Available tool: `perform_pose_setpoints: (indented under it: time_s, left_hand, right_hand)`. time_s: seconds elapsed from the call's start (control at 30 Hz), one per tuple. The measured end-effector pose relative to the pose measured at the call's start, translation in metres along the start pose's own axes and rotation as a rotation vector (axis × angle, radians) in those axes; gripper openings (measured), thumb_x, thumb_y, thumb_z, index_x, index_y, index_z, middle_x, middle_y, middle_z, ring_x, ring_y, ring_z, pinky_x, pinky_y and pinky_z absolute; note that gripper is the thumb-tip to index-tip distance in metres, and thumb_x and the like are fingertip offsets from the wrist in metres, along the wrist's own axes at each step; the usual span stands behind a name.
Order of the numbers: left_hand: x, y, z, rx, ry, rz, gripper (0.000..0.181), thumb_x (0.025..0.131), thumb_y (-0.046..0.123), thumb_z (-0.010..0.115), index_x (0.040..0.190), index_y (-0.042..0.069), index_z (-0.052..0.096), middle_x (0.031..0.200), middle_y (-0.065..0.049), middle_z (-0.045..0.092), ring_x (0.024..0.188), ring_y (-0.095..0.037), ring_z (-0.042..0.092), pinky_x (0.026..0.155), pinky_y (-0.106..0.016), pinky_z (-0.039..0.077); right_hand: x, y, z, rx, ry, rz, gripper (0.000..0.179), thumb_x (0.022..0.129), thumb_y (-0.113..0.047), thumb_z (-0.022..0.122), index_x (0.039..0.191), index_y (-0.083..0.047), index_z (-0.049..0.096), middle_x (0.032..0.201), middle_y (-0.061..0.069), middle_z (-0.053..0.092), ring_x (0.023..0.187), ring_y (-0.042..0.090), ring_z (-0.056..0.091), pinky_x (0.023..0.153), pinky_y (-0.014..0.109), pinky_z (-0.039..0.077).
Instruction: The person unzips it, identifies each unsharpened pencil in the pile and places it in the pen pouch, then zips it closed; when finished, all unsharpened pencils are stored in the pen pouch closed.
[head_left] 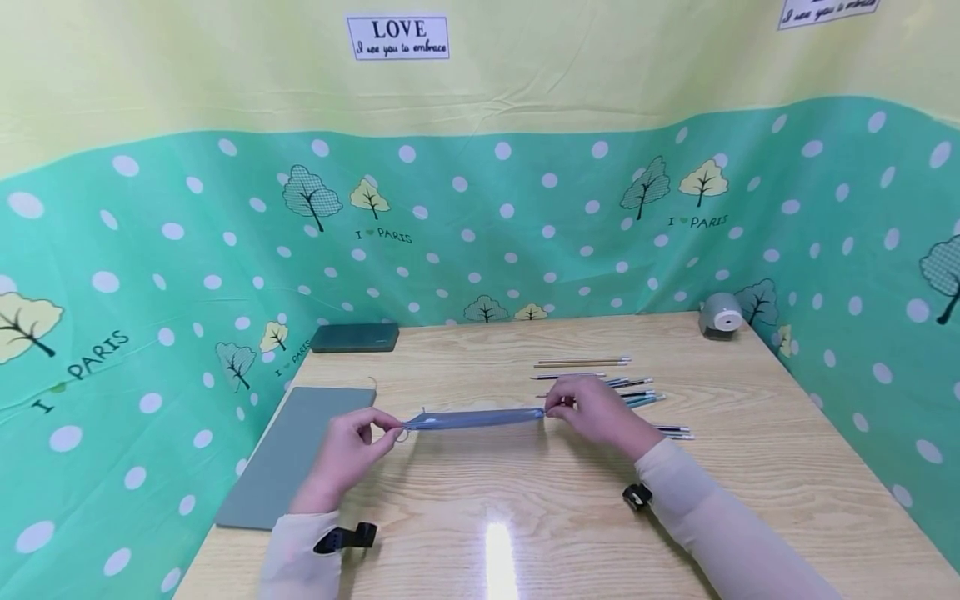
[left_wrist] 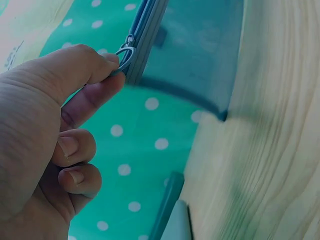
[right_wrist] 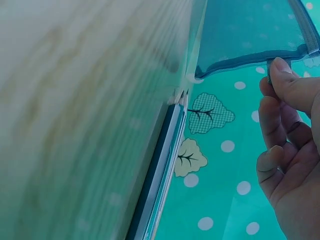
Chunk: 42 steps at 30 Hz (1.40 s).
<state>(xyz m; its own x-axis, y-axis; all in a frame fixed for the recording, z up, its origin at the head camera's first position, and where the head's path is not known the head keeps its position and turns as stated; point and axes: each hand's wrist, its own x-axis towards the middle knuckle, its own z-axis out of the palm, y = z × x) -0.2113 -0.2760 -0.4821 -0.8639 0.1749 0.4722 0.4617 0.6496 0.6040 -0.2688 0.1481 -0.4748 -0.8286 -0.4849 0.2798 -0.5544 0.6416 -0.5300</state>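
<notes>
A blue see-through zipper pouch (head_left: 480,418) hangs just above the table, stretched between both hands. At its left end my left hand (head_left: 348,457) pinches the zipper end by the ring-shaped pull (left_wrist: 127,59) between thumb and index finger. My right hand (head_left: 592,410) pinches a small fabric tab (right_wrist: 273,70) at the pouch's other end, with thumb and index finger. The mesh body of the pouch (left_wrist: 200,50) drops below the zipper in the left wrist view. Several pencils (head_left: 637,397) lie on the table beside and behind the right hand, partly hidden by it.
A grey flat board (head_left: 292,458) lies on the left of the wooden table (head_left: 465,517). Behind it sits a dark green case (head_left: 356,337). At the back right corner stands a grey pencil sharpener (head_left: 720,317). Polka-dot curtains (head_left: 442,217) border the table.
</notes>
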Motion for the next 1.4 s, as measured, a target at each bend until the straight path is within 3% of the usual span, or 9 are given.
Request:
perform_pose_setpoints:
  time_s: [0.2, 0.43, 0.57, 0.67, 0.8, 0.9, 1.17, 1.4]
  left_hand:
    - [-0.004, -0.007, -0.012, 0.012, 0.005, -0.061, 0.022, 0.085, 0.006, 0.086, 0.088, 0.026, 0.079, 0.072, 0.012, 0.064, 0.05, -0.01, 0.042, 0.046, -0.027, 0.035]
    - [-0.006, -0.011, -0.018, 0.014, -0.029, -0.092, 0.019, 0.088, 0.009, 0.085, 0.09, 0.026, 0.078, 0.063, 0.001, 0.054, 0.052, -0.011, 0.043, 0.048, -0.028, 0.036]
    - [-0.007, -0.012, -0.018, -0.018, -0.061, -0.108, 0.011, 0.09, 0.014, 0.085, 0.095, 0.022, 0.08, 0.061, 0.003, 0.052, 0.05, -0.011, 0.041, 0.045, -0.028, 0.036]
    - [-0.008, -0.014, -0.018, -0.031, -0.086, -0.083, 0.008, 0.09, 0.015, 0.084, 0.096, 0.02, 0.081, 0.059, 0.006, 0.05, 0.049, -0.009, 0.04, 0.044, -0.028, 0.035]
    - [-0.01, -0.016, -0.018, -0.016, -0.139, -0.081, 0.012, 0.09, 0.014, 0.085, 0.092, 0.024, 0.08, 0.059, 0.008, 0.05, 0.048, -0.008, 0.04, 0.044, -0.028, 0.036]
    - [-0.01, -0.017, -0.018, -0.028, -0.19, -0.115, 0.014, 0.09, 0.013, 0.084, 0.091, 0.026, 0.079, 0.061, 0.004, 0.053, 0.048, -0.008, 0.041, 0.044, -0.028, 0.037]
    - [-0.011, -0.015, -0.019, -0.051, -0.345, -0.16, 0.006, 0.093, 0.015, 0.081, 0.091, 0.021, 0.079, 0.082, 0.008, 0.068, 0.05, -0.007, 0.043, 0.046, -0.028, 0.039]
    - [-0.011, -0.02, -0.016, -0.071, -0.415, -0.163, 0.008, 0.093, 0.016, 0.081, 0.09, 0.022, 0.078, 0.085, 0.008, 0.069, 0.051, -0.005, 0.045, 0.047, -0.027, 0.041]
  right_hand:
    - [-0.002, 0.002, -0.003, 0.034, -0.026, 0.037, 0.018, 0.093, -0.014, 0.08, 0.093, -0.032, 0.076, 0.092, -0.02, 0.067, 0.077, 0.006, 0.063, 0.068, 0.029, 0.055]
    - [-0.001, 0.002, -0.004, 0.013, -0.043, 0.016, 0.016, 0.093, -0.016, 0.081, 0.093, -0.031, 0.076, 0.093, -0.022, 0.067, 0.081, 0.005, 0.062, 0.071, 0.03, 0.054]
    - [-0.001, 0.002, -0.003, -0.005, -0.066, 0.013, 0.019, 0.094, -0.013, 0.079, 0.093, -0.032, 0.075, 0.094, -0.022, 0.067, 0.084, 0.003, 0.061, 0.073, 0.03, 0.054]
    - [-0.001, 0.002, -0.003, 0.001, -0.087, 0.006, 0.02, 0.095, -0.011, 0.078, 0.094, -0.03, 0.076, 0.095, -0.019, 0.067, 0.084, 0.003, 0.061, 0.073, 0.028, 0.054]
    - [-0.001, 0.003, -0.002, 0.011, -0.104, -0.028, 0.019, 0.093, -0.009, 0.079, 0.094, -0.027, 0.077, 0.095, -0.016, 0.068, 0.084, 0.004, 0.06, 0.073, 0.028, 0.054]
    - [-0.001, 0.005, -0.001, 0.016, -0.121, -0.035, 0.018, 0.093, -0.009, 0.079, 0.093, -0.027, 0.077, 0.094, -0.017, 0.067, 0.082, 0.004, 0.06, 0.071, 0.027, 0.053]
    - [-0.002, 0.006, 0.003, 0.005, -0.218, -0.029, 0.014, 0.094, -0.011, 0.08, 0.092, -0.025, 0.078, 0.092, -0.017, 0.067, 0.078, 0.003, 0.06, 0.069, 0.027, 0.053]
    - [-0.003, 0.005, 0.004, -0.03, -0.266, -0.048, 0.013, 0.095, -0.012, 0.079, 0.094, -0.024, 0.081, 0.092, -0.016, 0.067, 0.081, 0.001, 0.06, 0.073, 0.029, 0.053]
